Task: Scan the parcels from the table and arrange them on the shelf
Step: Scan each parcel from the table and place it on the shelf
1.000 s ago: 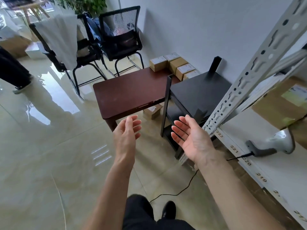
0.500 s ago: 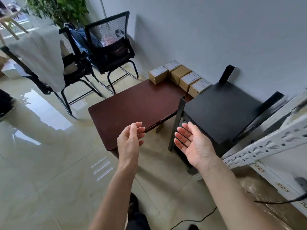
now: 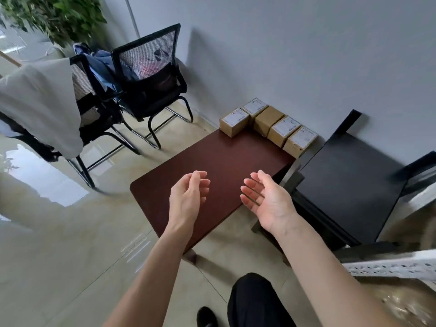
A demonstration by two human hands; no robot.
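Grey cloth [image 3: 44, 100] is draping over the back of a black chair [image 3: 92, 119] well off to the left of the left fingers, and a second black mesh chair [image 3: 151, 74] is standing just beside it, with a green plant [image 3: 54, 17] showing up in the far corner beyond both. Coming across now to the left hand [image 3: 188, 197], which is hovering above the near end of the dark red-brown table [image 3: 212, 166], palm turned inward, fingers loosely curled and holding nothing at all. Facing it, the right hand [image 3: 266, 199] is hanging over the table's near right edge, palm up and toward the left hand, fingers relaxed and slightly spread, gripping nothing either. The two hands are sitting apart with a clear gap of tabletop between them. Beyond the fingertips, at the far end of the table against the wall, five brown cardboard parcels [image 3: 269, 126] are lining up in a row, touching one another, four of them showing white labels on top; none is touching either hand. To the right of the right fingers, a black stand [image 3: 354, 180] is sitting just beside the table. Lower right, the perforated white metal shelf [image 3: 391, 267] is edging into view, blurred.
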